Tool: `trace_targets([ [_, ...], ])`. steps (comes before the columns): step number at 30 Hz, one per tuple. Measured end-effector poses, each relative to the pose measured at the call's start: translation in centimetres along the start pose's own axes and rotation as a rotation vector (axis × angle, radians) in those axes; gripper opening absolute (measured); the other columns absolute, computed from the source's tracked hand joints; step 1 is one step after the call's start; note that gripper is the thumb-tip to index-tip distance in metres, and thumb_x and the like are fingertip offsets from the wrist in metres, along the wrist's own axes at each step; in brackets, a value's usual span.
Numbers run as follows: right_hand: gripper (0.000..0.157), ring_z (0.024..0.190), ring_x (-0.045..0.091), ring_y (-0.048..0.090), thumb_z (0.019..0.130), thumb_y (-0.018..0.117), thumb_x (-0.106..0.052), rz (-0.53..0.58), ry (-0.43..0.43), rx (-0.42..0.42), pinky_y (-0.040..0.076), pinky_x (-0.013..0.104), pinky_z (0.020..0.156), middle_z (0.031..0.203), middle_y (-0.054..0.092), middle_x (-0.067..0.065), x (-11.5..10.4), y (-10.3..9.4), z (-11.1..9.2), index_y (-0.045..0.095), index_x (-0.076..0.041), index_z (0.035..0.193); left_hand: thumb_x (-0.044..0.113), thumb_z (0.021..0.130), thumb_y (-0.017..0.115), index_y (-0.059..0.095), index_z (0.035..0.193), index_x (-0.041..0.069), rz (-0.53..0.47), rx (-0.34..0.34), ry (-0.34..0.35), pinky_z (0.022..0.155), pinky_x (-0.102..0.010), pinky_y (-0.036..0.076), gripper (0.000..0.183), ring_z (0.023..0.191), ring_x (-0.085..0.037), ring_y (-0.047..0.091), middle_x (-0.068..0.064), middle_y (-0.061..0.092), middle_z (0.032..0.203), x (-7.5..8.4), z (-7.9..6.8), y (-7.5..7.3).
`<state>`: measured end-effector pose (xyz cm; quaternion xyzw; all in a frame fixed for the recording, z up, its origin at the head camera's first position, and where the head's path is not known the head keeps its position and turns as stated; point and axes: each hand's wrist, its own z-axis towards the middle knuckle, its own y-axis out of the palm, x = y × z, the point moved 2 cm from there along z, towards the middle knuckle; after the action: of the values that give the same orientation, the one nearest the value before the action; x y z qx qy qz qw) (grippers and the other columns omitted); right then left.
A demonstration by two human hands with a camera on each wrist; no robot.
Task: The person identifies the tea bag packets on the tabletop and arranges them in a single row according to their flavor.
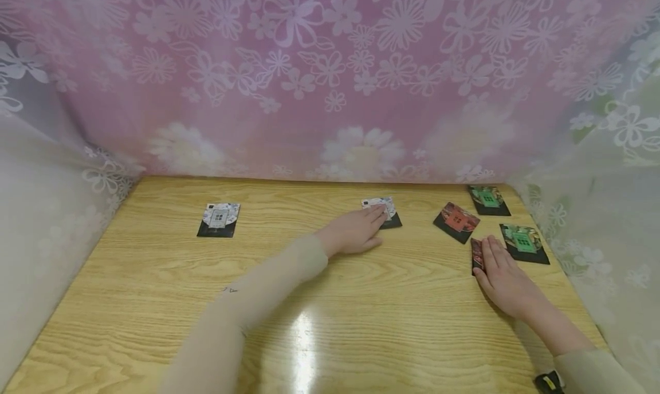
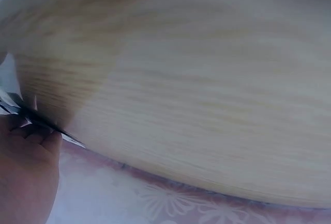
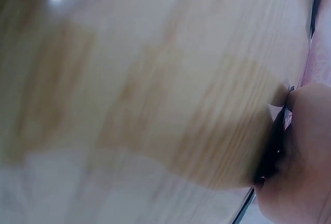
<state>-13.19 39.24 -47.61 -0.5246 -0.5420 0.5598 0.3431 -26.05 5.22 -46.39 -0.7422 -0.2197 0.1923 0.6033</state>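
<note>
In the head view my left hand [image 1: 356, 231] rests its outstretched fingers on a white-and-black flat packet [image 1: 390, 215] near the table's back edge and covers part of it. At the right, my right hand [image 1: 505, 279] lies with straight fingers over a red-and-black packet [image 1: 477, 255], leaving only its left strip showing. Another red-and-black packet [image 1: 456, 222] lies turned at an angle beyond that hand. Beside the right fingers is a green-and-black packet [image 1: 525, 243]. Both wrist views show the hands low at the packets' edges; detail there is dark and blurred.
A second white-and-black packet [image 1: 219, 220] lies at the back left of the wooden table [image 1: 330, 302]. Another green-and-black packet [image 1: 488, 200] sits at the back right corner. Flowered curtains [image 1: 330, 85] hang behind and along both sides. A small black object [image 1: 549, 381] shows by the right sleeve.
</note>
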Motion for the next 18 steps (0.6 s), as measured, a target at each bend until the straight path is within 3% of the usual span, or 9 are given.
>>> trace_targets([
  [9, 0.073, 0.160, 0.058, 0.003, 0.117, 0.035, -0.029, -0.010, -0.003, 0.009, 0.002, 0.063, 0.134, 0.168, 0.004, 0.046, 0.1, 0.2, 0.1, 0.004, 0.020, 0.162, 0.053, 0.115, 0.031, 0.010, 0.172, 0.007, -0.096, 0.009, 0.030, 0.137, -0.035, 0.012, 0.076, 0.168, -0.026, 0.008, -0.013, 0.005, 0.180, -1.7, -3.5, 1.1],
  [18, 0.073, 0.160, 0.058, 0.002, 0.117, 0.035, -0.028, -0.015, -0.005, 0.003, -0.001, 0.062, 0.134, 0.168, 0.004, 0.046, 0.1, 0.2, 0.1, 0.004, 0.021, 0.161, 0.050, 0.115, 0.032, 0.010, 0.172, 0.010, -0.089, 0.028, 0.021, 0.137, -0.037, 0.016, 0.073, 0.168, -0.025, 0.012, -0.011, 0.007, 0.180, -3.8, -7.2, 2.1],
])
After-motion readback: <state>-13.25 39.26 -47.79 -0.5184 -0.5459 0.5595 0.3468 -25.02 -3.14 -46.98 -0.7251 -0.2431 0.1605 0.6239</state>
